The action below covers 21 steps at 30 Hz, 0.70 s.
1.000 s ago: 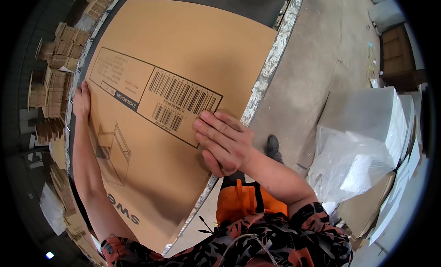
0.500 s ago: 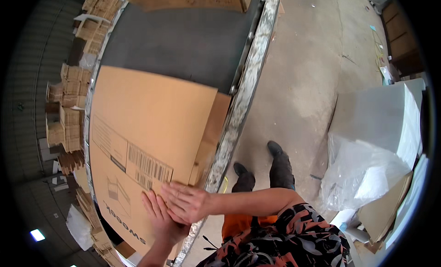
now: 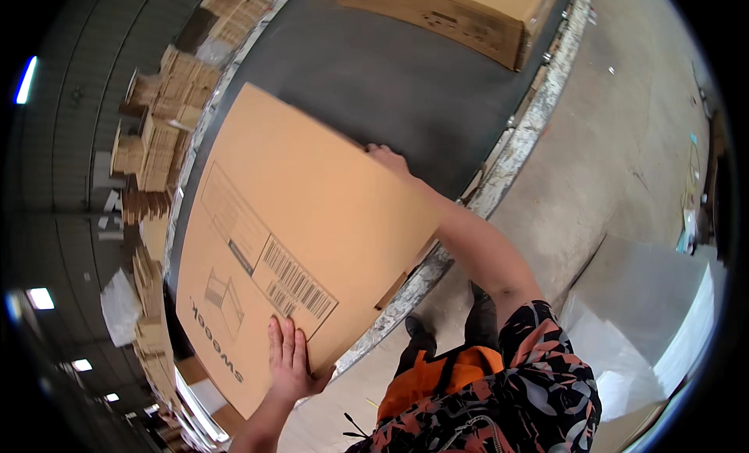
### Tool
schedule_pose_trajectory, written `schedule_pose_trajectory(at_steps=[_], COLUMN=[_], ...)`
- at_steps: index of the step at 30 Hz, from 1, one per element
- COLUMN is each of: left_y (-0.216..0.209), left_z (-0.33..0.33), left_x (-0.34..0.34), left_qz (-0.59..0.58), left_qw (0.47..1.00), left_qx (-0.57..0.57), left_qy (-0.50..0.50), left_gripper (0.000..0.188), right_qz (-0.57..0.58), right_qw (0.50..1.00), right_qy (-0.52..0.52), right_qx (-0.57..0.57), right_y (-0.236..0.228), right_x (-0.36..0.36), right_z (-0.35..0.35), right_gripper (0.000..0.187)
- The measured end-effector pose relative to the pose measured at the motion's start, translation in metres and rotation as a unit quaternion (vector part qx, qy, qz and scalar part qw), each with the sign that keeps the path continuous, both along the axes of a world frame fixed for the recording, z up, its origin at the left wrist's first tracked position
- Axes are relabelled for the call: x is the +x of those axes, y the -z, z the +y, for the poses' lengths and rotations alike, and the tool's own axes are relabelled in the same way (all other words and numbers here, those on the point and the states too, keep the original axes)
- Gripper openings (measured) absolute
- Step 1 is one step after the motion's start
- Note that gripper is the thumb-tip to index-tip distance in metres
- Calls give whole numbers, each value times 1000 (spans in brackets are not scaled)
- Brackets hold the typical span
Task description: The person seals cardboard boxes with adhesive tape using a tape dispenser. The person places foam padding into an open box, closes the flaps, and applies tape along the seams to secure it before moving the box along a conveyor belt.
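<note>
A large flat brown cardboard box (image 3: 312,188), with a barcode label and a line drawing on its top, lies on a dark conveyor belt (image 3: 343,71). My left hand (image 3: 290,367) rests on its near end, fingers stretched flat on the top and thumb down at the side edge. Stretched out past the box's right side, my right arm reaches its far edge, where my right hand (image 3: 390,158) grips the edge with fingers bent. Part of that hand is hidden behind the board.
Another cardboard box (image 3: 468,20) sits farther up the belt. A worn metal rail (image 3: 538,133) borders the belt on my right. Stacks of flattened cardboard (image 3: 183,83) line the left side. Plastic sheeting (image 3: 601,352) and a grey slab (image 3: 647,297) are at lower right.
My right hand has left the left hand's side and reached to the box's far edge. The box appears turned clockwise, and the whole view has swung too. My left hand remains on the near end.
</note>
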<state>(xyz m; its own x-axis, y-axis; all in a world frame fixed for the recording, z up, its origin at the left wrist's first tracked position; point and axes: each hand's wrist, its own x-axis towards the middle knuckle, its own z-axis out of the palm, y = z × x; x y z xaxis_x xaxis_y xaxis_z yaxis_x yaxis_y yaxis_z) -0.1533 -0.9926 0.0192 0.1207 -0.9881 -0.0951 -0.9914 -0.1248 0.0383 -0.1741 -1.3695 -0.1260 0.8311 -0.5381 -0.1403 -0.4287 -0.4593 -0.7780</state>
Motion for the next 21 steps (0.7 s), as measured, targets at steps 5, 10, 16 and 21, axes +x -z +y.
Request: schedule_pose_trajectory(at_steps=[5,10,16,21], left_y=[-3,-4,-8,-3], left_z=[5,-1,5,5], left_x=[-3,3,0,1], left_qz=[14,45,60,50], left_qw=[1000,998,997,998], left_qx=[-4,-34,-38,-47], left_qy=[-12,-18,-25,-9], left_gripper=[104,104,100,93], right_qz=[116,45,-339,-268], right_qw=[990,980,799,918], right_qy=[-61,192,436,261], right_qx=[-43,-4,237,133], right_y=[-44,-29,-46,-191], right_x=[0,-42,-247,-212], right_z=[-7,-18,7,102], right_gripper=[40,31,65,71])
